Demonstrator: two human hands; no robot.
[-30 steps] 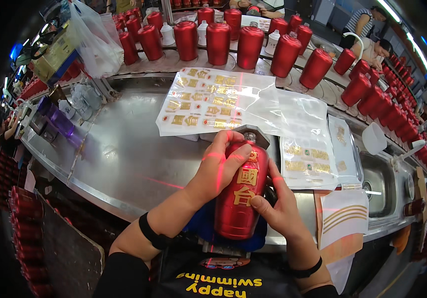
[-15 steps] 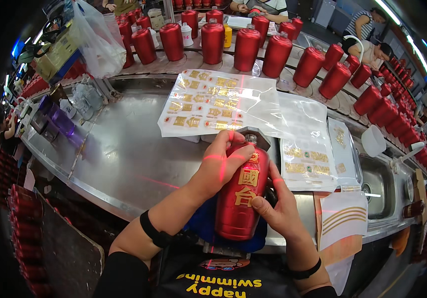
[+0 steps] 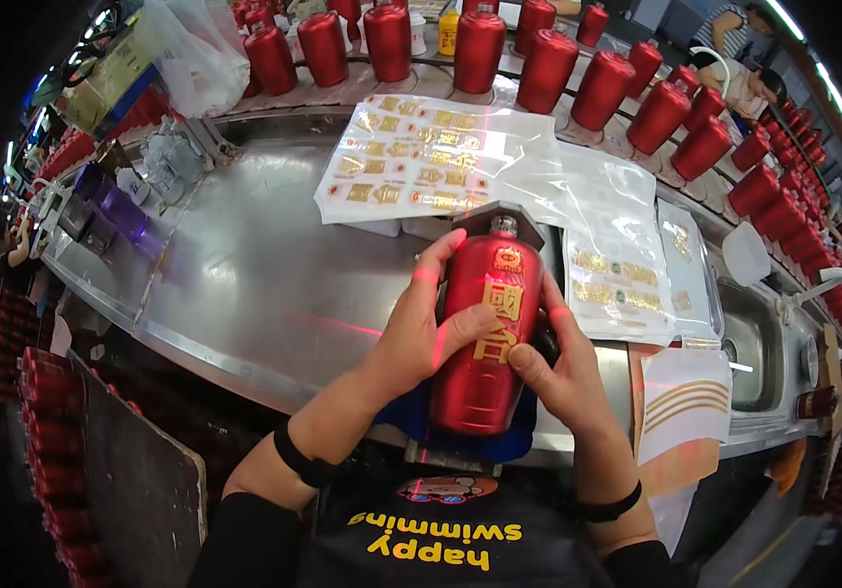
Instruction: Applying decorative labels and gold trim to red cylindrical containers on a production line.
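A glossy red bottle (image 3: 477,392) with raised gold characters down its front lies tilted in front of me, neck pointing away. Round its left side curls my left hand (image 3: 423,333), its thumb pressed on the lower gold character. My right hand (image 3: 570,377) grips the right side, thumb tip on the front too. Behind the neck shows a dark angular holder (image 3: 531,227), and a blue cloth (image 3: 401,416) lies beneath the bottle. Just beyond are sheets of gold stickers (image 3: 401,162) in clear film.
A metal worktable (image 3: 264,255) stretches left, with a purple bottle (image 3: 119,211) on it. Several red bottles (image 3: 480,49) line a curved conveyor behind. To the right are gold-strip paper (image 3: 686,402) and a sink (image 3: 759,367). Other people work at the far right.
My left thumb has slid down from near the bottle's shoulder to the lower gold character, uncovering the upper emblem. Bottles on the conveyor have shifted, and the whole view has tilted slightly.
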